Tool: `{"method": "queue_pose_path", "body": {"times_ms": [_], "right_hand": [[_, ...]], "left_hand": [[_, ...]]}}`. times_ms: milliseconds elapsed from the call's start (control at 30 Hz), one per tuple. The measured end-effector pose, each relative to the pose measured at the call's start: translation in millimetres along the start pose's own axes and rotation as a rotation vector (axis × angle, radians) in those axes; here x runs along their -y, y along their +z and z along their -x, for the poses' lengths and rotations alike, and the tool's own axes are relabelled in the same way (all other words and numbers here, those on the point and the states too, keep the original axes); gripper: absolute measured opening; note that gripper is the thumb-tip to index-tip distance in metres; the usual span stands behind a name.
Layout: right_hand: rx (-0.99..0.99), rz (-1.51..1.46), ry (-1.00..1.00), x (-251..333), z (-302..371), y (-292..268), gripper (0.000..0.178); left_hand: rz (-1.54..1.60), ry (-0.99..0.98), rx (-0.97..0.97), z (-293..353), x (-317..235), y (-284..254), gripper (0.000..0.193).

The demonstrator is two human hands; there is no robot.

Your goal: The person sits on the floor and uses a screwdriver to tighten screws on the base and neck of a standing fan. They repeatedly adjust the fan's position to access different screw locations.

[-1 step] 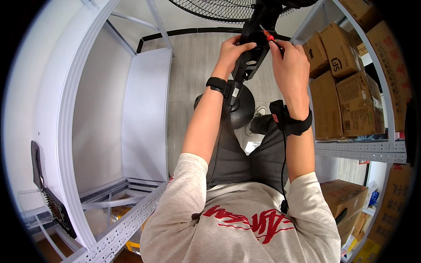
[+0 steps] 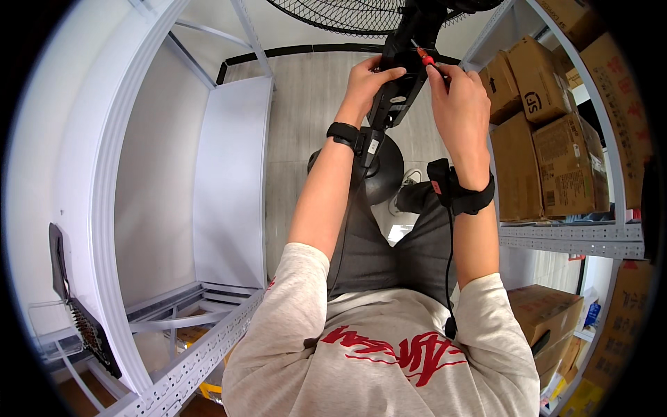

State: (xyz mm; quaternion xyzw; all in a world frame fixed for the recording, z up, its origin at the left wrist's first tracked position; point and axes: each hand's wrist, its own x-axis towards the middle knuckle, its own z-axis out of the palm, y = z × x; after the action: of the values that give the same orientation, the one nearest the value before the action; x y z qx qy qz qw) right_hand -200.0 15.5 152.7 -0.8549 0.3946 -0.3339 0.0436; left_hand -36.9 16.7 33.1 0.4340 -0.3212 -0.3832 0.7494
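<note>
A black pedestal fan stands before me, its wire grille [image 2: 340, 15] at the top and its round base [image 2: 384, 170] by my feet. My left hand [image 2: 370, 87] is closed around the side of the fan's black housing [image 2: 397, 104], thumb lying across its front. In my right hand [image 2: 461, 104] is a red-and-black screwdriver [image 2: 425, 57], gripped between thumb and fingers. Its metal tip points up and left, close to the upper part of the housing; whether it touches cannot be made out. Black straps circle both my wrists.
On the right, a metal shelf [image 2: 577, 240] carries several cardboard boxes [image 2: 540, 78], with another carton [image 2: 545, 316] lower down. A white shelving unit [image 2: 233, 174] rises on the left. A black cable [image 2: 451, 271] runs from my right wrist strap down to my shirt.
</note>
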Motion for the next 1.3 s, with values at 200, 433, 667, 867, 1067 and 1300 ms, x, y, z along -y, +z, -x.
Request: {"method": "queue_pose_path", "body": {"times_ms": [200,433,667,867,1067,1300], "right_hand": [[-0.075,-0.011,-0.071,0.4,5.7,0.5,0.022],[0.007,-0.048,-0.053,-5.0,-3.6,0.9,0.023],[-0.08,-0.058,-0.052,0.7,0.1,2.5,0.023],[-0.017,-0.016,-0.053,-5.1,-4.5,1.9,0.023],[-0.085,0.054,-0.082,0.1,2.6,0.3,0.021],[-0.153,0.077,-0.083,4.0,8.5,-0.2,0.017]], "left_hand": [[-0.008,-0.005,0.008,0.5,1.1,-0.9,0.05],[0.004,-0.009,0.027,-1.9,2.4,-2.8,0.05],[-0.028,-0.003,0.017,-2.0,4.5,-4.5,0.048],[-0.031,-0.016,0.004,-2.1,2.4,-2.1,0.048],[-0.001,-0.049,0.027,-5.9,0.4,-5.6,0.048],[0.107,-0.114,0.078,-11.8,4.4,-16.3,0.04]]}}
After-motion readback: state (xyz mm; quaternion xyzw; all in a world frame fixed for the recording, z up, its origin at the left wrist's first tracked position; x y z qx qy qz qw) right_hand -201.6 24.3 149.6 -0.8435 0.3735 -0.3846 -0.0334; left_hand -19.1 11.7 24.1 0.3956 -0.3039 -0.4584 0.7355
